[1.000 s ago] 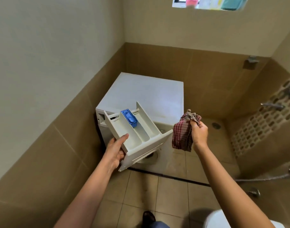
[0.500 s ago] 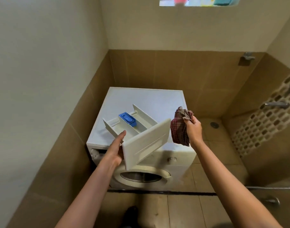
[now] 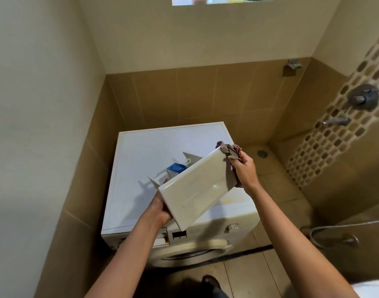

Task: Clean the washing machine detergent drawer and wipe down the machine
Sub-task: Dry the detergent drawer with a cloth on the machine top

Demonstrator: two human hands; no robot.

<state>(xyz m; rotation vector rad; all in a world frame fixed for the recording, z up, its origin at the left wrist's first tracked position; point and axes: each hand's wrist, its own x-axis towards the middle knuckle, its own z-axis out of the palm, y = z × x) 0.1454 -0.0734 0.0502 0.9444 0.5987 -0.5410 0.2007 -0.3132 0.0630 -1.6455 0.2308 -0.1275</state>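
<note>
The white detergent drawer (image 3: 195, 190) is out of the machine, held in the air above the white washing machine (image 3: 158, 151). Its front panel faces me and its blue insert (image 3: 175, 168) shows behind the top edge. My left hand (image 3: 160, 206) grips the drawer at its lower left corner, partly hidden by the panel. My right hand (image 3: 245, 169) holds a crumpled red checked cloth (image 3: 229, 150) against the drawer's upper right corner. The open drawer slot (image 3: 162, 237) shows at the machine's front top left.
The machine stands in a tiled corner, with walls close on the left and behind. Shower taps (image 3: 364, 97) and a spout (image 3: 336, 121) sit on the right wall. A hose (image 3: 335, 227) runs at lower right. A floor drain (image 3: 261, 153) lies right of the machine.
The drawer has been lifted higher and tilted so that its front panel faces me. My right hand has brought the cloth in against the drawer's right corner.
</note>
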